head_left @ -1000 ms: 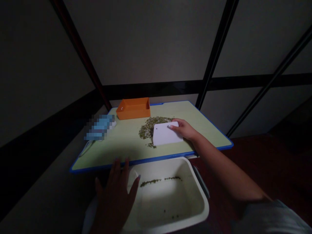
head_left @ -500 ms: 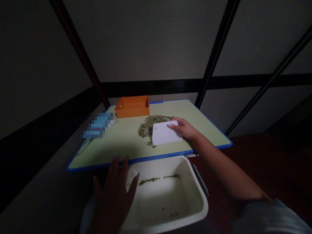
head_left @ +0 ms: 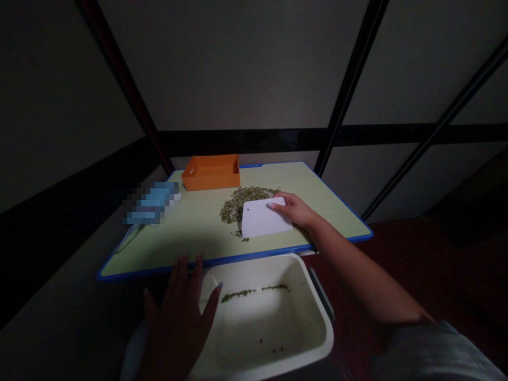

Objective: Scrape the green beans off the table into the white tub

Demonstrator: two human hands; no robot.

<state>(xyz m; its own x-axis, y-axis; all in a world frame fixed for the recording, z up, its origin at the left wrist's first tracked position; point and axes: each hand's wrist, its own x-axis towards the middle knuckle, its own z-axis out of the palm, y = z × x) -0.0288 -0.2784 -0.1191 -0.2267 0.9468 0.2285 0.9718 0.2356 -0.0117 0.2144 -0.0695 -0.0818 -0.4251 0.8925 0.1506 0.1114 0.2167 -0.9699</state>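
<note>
My right hand (head_left: 296, 209) grips a white plastic scraper (head_left: 264, 218) that stands on edge on the pale green table (head_left: 190, 227), right against a heap of small green beans (head_left: 238, 203). My left hand (head_left: 178, 323) lies with fingers spread on the left rim of a white plastic tub (head_left: 313, 312) held below the table's near edge. A thin line of beans (head_left: 254, 291) and a few loose ones lie inside the tub.
An orange tray (head_left: 210, 172) stands at the table's far left. A blurred blue object (head_left: 151, 202) lies at the left edge. Dark wall bars run behind the table. A dark reddish floor shows at the right.
The view has drifted a little, so everything sits slightly further left. The scraper and my right hand have edged slightly toward the table's near edge. My left hand stays on the tub.
</note>
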